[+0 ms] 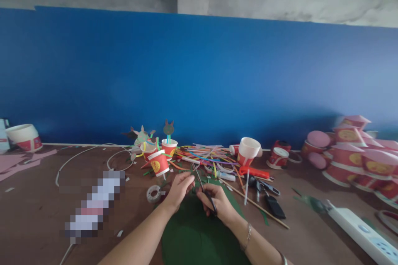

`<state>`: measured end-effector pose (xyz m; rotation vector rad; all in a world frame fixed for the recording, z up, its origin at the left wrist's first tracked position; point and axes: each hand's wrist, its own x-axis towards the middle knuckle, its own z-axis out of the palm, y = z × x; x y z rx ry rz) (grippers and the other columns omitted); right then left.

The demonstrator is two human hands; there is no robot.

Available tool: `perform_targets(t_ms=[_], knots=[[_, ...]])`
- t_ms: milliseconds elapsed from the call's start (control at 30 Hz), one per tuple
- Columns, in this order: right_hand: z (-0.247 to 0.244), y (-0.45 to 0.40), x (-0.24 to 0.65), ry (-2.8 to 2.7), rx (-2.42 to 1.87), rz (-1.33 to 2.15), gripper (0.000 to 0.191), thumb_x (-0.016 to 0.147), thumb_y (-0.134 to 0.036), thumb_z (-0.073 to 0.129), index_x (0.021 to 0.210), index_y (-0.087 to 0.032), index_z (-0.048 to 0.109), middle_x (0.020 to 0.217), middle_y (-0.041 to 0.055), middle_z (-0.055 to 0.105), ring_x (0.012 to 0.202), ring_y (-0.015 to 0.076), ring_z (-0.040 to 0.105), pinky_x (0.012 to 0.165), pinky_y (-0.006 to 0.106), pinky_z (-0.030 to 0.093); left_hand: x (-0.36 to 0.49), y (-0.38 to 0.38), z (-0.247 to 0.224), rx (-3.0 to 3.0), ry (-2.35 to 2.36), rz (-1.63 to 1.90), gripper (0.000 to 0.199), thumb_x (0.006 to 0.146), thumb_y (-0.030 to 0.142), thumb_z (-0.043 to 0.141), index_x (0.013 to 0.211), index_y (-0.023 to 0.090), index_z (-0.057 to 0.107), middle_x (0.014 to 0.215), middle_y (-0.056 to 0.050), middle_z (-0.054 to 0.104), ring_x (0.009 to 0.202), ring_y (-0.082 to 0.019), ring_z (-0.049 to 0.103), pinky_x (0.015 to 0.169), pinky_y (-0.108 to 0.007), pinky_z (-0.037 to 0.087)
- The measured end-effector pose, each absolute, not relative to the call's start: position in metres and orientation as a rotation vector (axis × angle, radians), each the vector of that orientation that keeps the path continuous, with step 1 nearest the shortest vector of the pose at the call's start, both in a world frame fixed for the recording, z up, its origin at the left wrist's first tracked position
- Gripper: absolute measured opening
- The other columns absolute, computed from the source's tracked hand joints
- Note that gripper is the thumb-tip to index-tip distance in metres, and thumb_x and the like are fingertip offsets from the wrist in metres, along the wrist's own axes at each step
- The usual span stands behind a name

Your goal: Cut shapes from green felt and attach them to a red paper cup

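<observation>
Holding slim black-handled scissors clamped in our right hand, we pinch the top edge of a rounded dark green paper sheet with our left hand, fingers together, the sheet lying on a brown table.

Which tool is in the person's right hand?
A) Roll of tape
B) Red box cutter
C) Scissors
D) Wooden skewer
C: the right hand grips black-handled scissors, their blades pointing up and away, above the green sheet.
</observation>
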<state>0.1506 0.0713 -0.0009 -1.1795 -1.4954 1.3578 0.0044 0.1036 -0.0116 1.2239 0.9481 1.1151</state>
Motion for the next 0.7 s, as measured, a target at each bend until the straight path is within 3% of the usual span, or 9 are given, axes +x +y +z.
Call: perform_targets(t_ms=[333, 700], knots=[[-0.0028, 0.0719, 0.1514, -1.5, -1.192, 1.356, 0.032, 0.068, -0.045, 0.064, 0.068, -0.014, 0.054, 0.041, -0.0066, 0.047, 0.031, 0.005, 0.04, 0.029, 0.014, 0.031, 0.0047, 0.1037, -0.0076, 1.278, 0.966, 1.178, 0.036, 0.077, 0.043, 0.051, 0.055, 0.016, 0.041, 0.05, 0.006, 0.032, 0.048, -0.007, 0.026, 0.045, -0.021, 0.016], [-0.0015, 0.0712, 0.1511, -1.502, -1.153, 1.344, 0.036, 0.067, -0.051, 0.062, 0.068, -0.015, 0.053, 0.042, -0.0065, 0.047, 0.034, 0.0061, 0.043, 0.033, 0.016, 0.037, 0.0049, 0.1024, -0.0065, 1.36, 0.913, 1.112, 0.032, 0.078, 0.04, 0.051, 0.059, 0.015, 0.046, 0.051, 0.005, 0.035, 0.048, -0.007, 0.028, 0.047, -0.021, 0.019]])
